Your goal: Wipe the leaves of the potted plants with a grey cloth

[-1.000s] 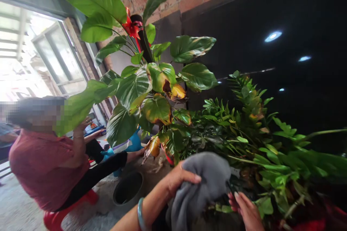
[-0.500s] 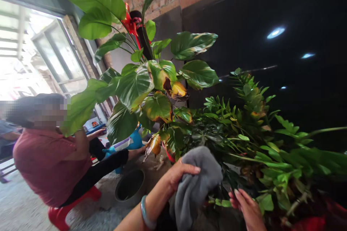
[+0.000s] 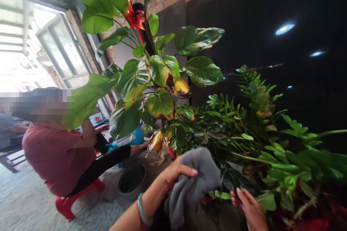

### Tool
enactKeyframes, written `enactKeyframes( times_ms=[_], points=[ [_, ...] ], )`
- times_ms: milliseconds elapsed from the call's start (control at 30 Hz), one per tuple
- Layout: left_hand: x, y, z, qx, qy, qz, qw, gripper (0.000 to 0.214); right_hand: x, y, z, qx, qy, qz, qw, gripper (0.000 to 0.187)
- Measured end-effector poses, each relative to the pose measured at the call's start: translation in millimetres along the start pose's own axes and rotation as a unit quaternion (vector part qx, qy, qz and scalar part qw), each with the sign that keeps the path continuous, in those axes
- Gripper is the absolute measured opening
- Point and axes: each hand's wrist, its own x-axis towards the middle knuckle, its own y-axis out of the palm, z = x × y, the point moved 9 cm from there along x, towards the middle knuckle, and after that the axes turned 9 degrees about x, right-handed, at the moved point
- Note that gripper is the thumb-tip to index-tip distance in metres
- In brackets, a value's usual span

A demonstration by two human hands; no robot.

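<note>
My left hand (image 3: pixel 173 173) is closed on a grey cloth (image 3: pixel 193 184), pressing it against the lower foliage of a bushy green plant (image 3: pixel 257 133). A green bangle (image 3: pixel 141 212) circles my left wrist. My right hand (image 3: pixel 249 207) reaches in at the bottom, fingers together under small leaves and stems at the plant's base; what they hold, if anything, is hidden. Behind stands a tall plant with big, partly yellowed leaves (image 3: pixel 151 90) and a red bow (image 3: pixel 135 16) on its pole.
A person in a red shirt (image 3: pixel 58 155) sits on a red stool (image 3: pixel 66 205) at the left, reaching toward the tall plant. A dark empty pot (image 3: pixel 132 184) stands on the grey floor. A brick wall and dark panel lie behind; windows at left.
The view has shifted slightly to the left and up. My left hand with the cloth has stayed against the foliage. My right hand has crept a little deeper among the stems.
</note>
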Motion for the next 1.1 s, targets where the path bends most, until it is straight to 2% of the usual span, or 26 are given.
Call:
enactKeyframes(
  times_ms=[100, 167, 267, 333, 400, 433, 500, 567, 633, 700, 800, 867, 933, 1000, 1100],
  points=[
    [-0.4, -11.6, -44.5, -0.043, 0.043, -0.047, 0.997, 0.042, 0.7, 2.0, -0.3, -0.001, -0.004, 0.002, 1.0, 0.046],
    [4.2, -18.4, -51.1, -0.059, 0.035, -0.082, 0.994, 0.031, 0.9, 3.2, -2.0, -0.003, -0.004, 0.004, 1.0, 0.045],
    [7.1, -25.3, -25.5, -0.031, 0.017, -0.109, 0.993, 0.027, 2.0, 2.0, -4.8, -0.011, -0.001, 0.01, 1.0, 0.048],
    [1.8, -28.3, -3.6, 0.011, 0.013, -0.097, 0.995, 0.033, 3.4, -0.9, -5.8, -0.016, 0.002, 0.014, 1.0, 0.049],
    [-9.3, -32.6, 5.1, 0.021, 0.011, -0.075, 0.997, 0.038, 4.7, -3.1, -5.4, -0.022, 0.005, 0.02, 1.0, 0.049],
    [-15.7, -36.3, 2.5, 0.006, 0.006, -0.068, 0.998, 0.037, 5.0, -3.8, -4.8, -0.024, 0.006, 0.021, 0.999, 0.049],
    [-26.4, -48.5, -16.7, -0.047, 0.006, -0.085, 0.995, 0.028, 4.8, -3.6, -3.1, -0.029, 0.006, 0.021, 0.999, 0.048],
    [-30.7, -63.8, -44.6, -0.097, 0.032, -0.133, 0.986, 0.021, 3.2, -2.4, -1.9, -0.026, 0.007, 0.013, 1.0, 0.047],
    [-27.4, -75.1, -59.2, -0.124, 0.056, -0.182, 0.974, 0.018, 1.0, -1.2, -1.8, -0.017, 0.007, 0.003, 1.0, 0.047],
    [-19.2, -78.6, -46.6, -0.122, 0.048, -0.208, 0.969, 0.017, -0.5, -1.4, -2.5, -0.011, 0.006, -0.003, 1.0, 0.047],
    [-12.7, -75.4, 6.5, -0.066, 0.019, -0.201, 0.977, 0.028, -0.5, -4.5, -3.1, -0.025, 0.003, -0.003, 1.0, 0.048],
    [-16.3, -68.6, 42.3, -0.008, -0.015, -0.152, 0.988, 0.03, 0.5, -8.0, -3.3, -0.04, 0.009, -0.003, 0.999, 0.05],
    [-25.7, -66.2, 54.8, 0.016, -0.031, -0.11, 0.993, 0.032, 1.1, -10.3, -2.8, -0.049, 0.019, -0.003, 0.999, 0.052],
    [-34.0, -71.5, 33.4, 0.002, -0.001, -0.105, 0.995, 0.035, 1.1, -11.1, -1.1, -0.042, 0.023, -0.009, 0.999, 0.052],
    [-35.0, -85.6, -26.0, -0.052, 0.055, -0.151, 0.986, 0.026, 0.1, -7.5, -1.2, -0.023, 0.028, -0.011, 0.999, 0.053]
  ],
)
